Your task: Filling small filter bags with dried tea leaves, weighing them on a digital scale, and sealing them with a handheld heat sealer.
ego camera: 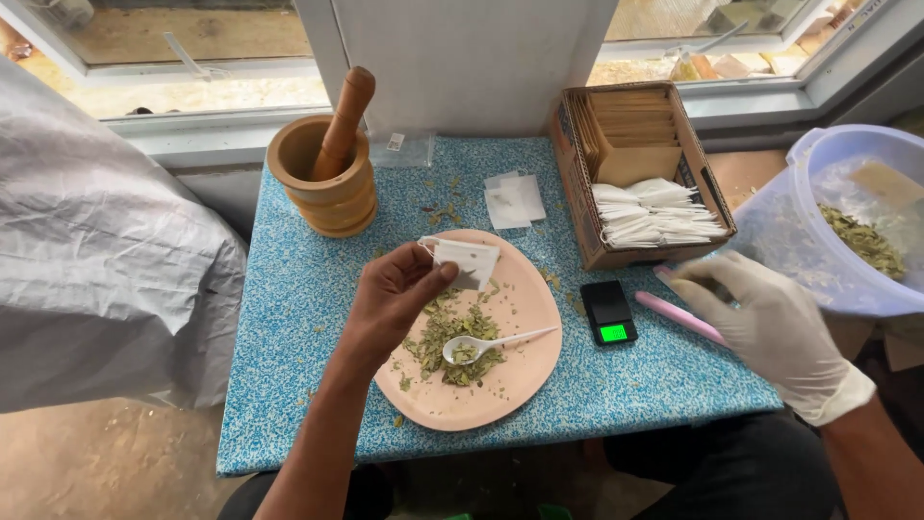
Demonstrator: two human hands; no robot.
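My bare left hand point(395, 294) pinches a small white paper tea bag point(469, 260) above the far edge of a pink plate point(525, 385). A heap of dried green leaves point(448, 332) lies on the plate, with a white plastic spoon point(491, 342) resting in it, its bowl holding some leaf. My gloved right hand point(770, 323) is blurred, fingers stretched out over a thin pink stick point(674, 315) on the blue speckled table point(308, 318), beside a clear plastic tub point(818, 250) of dried leaves. Nothing shows in its grasp.
A small black pocket scale point(608, 313) with a lit green display sits right of the plate. A cardboard box point(577, 183) holds stacked white bags and brown envelopes. A wooden mortar point(322, 193) with pestle point(345, 120) stands far left. Loose bags point(515, 200) lie mid-table. A grey sheet point(96, 260) hangs left.
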